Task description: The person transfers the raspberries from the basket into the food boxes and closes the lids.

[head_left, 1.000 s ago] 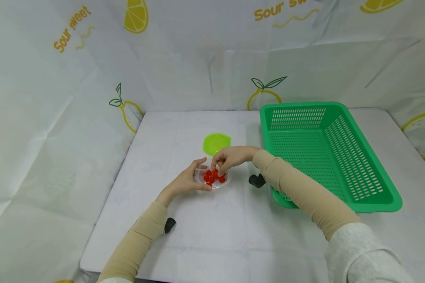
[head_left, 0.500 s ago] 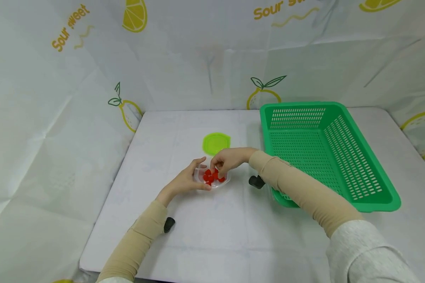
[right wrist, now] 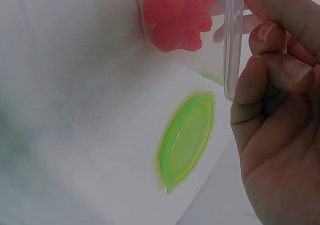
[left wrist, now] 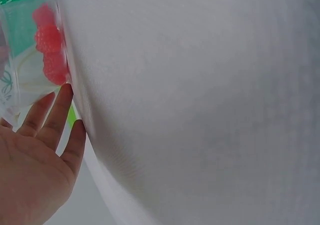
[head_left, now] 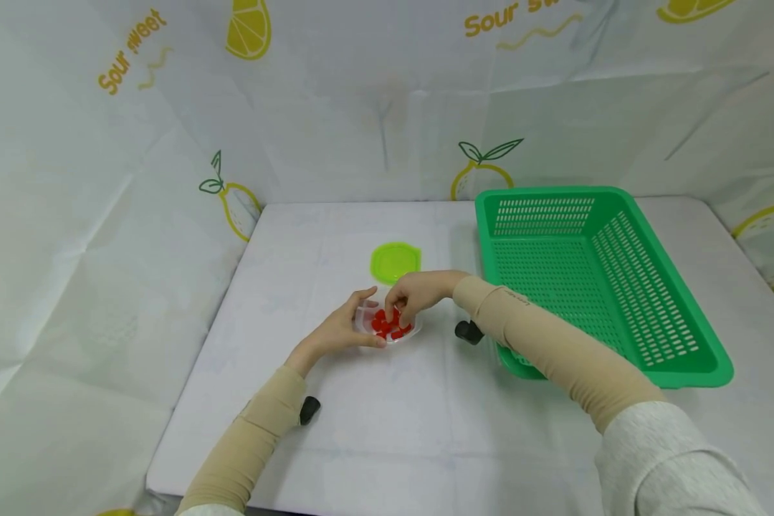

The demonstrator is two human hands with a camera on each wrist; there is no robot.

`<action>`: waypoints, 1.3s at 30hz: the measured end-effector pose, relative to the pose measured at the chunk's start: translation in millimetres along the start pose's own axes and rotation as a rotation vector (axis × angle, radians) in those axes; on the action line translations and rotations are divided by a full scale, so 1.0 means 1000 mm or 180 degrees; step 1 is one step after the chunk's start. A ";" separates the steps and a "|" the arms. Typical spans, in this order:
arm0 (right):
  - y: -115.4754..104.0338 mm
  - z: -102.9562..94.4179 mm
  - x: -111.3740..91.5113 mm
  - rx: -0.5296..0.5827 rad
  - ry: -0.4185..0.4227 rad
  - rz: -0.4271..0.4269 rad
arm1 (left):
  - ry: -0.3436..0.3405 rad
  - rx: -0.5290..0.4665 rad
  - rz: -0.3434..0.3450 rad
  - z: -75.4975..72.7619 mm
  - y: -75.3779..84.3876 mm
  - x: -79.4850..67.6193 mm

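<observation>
A small clear plastic container (head_left: 415,334) with several red raspberries (head_left: 380,324) in it stands mid-table. My left hand (head_left: 338,333) grips its left side, thumb at the near edge and fingers round the far edge. In the left wrist view the fingertips (left wrist: 64,97) lie against the container's wall beside the raspberries (left wrist: 50,40). Over the open top, my right hand (head_left: 422,289) dips its thumb and index finger among the fruit. Its other fingers are curled beside the rim (right wrist: 232,45) in the right wrist view. Whether a raspberry is pinched is hidden.
A yellow-green lid (head_left: 395,262) lies flat behind the container. To the right stands a large green slotted basket (head_left: 542,251), with the right forearm crossing its near left corner. Small black pieces (head_left: 469,331) show by both wrists. A lemon-print cloth (head_left: 361,115) rises behind the table.
My right hand has shifted slightly, its fingertips lower among the raspberries, and a few raspberries near them have moved. The left hand and container stay in place.
</observation>
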State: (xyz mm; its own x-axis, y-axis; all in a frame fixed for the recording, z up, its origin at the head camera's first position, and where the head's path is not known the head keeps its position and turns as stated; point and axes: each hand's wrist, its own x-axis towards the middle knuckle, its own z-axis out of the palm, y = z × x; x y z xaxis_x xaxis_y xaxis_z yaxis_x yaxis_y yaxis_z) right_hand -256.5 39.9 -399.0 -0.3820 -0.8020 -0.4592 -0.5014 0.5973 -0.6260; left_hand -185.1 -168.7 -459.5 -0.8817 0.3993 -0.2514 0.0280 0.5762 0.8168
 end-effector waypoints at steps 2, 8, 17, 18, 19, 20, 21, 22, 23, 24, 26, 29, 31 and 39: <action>0.001 0.001 0.000 0.0010 0.0004 -0.0005 | 0.0008 0.0019 0.0000 0.000 0.000 0.000; 0.002 0.001 0.001 0.0065 0.0013 0.0028 | -0.0003 0.0023 0.0001 0.000 0.001 -0.001; 0.000 0.000 -0.003 0.0017 -0.0012 -0.0003 | 0.0004 0.0107 0.0043 0.001 0.003 0.000; 0.000 0.000 -0.003 0.0017 -0.0014 -0.0001 | -0.0002 0.0120 0.0035 0.001 0.003 0.000; 0.000 0.000 -0.003 0.0016 -0.0008 0.0009 | -0.0007 0.0136 0.0040 0.001 0.004 0.000; 0.000 0.000 -0.004 0.0022 0.0003 0.0014 | -0.0015 0.0149 0.0028 0.001 0.004 0.000; 0.000 0.000 -0.004 0.0037 0.0012 0.0015 | -0.0019 0.0155 0.0020 0.000 0.004 -0.001; 0.000 0.000 -0.004 0.0051 0.0024 0.0006 | -0.0020 0.0167 0.0017 0.000 0.004 -0.001; 0.000 0.000 -0.005 0.0069 0.0034 -0.0007 | -0.0021 0.0171 0.0009 0.000 0.004 -0.001; 0.000 0.000 -0.006 0.0081 0.0041 -0.0030 | -0.0020 0.0169 0.0000 0.000 0.004 -0.001; 0.000 -0.001 -0.007 0.0100 0.0045 -0.0083 | -0.0015 0.0173 -0.0013 0.000 0.004 -0.001; -0.001 -0.002 -0.011 0.0136 0.0054 -0.0144 | -0.0013 0.0167 -0.0024 0.001 0.004 -0.001; -0.003 -0.004 -0.016 0.0175 0.0095 -0.0157 | -0.0010 0.0158 -0.0022 0.002 0.004 -0.001; -0.007 -0.019 -0.042 0.0356 0.0415 -0.0255 | -0.0001 0.0149 -0.0022 0.003 0.005 -0.001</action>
State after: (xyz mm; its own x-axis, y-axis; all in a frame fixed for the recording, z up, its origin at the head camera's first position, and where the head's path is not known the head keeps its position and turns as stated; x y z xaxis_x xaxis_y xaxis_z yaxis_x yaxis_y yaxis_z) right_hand -251.7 69.6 -362.9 -0.4454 -0.8346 -0.3241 -0.4477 0.5211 -0.7267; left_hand -182.3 -163.8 -456.5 -0.8818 0.3955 -0.2571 0.0440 0.6116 0.7900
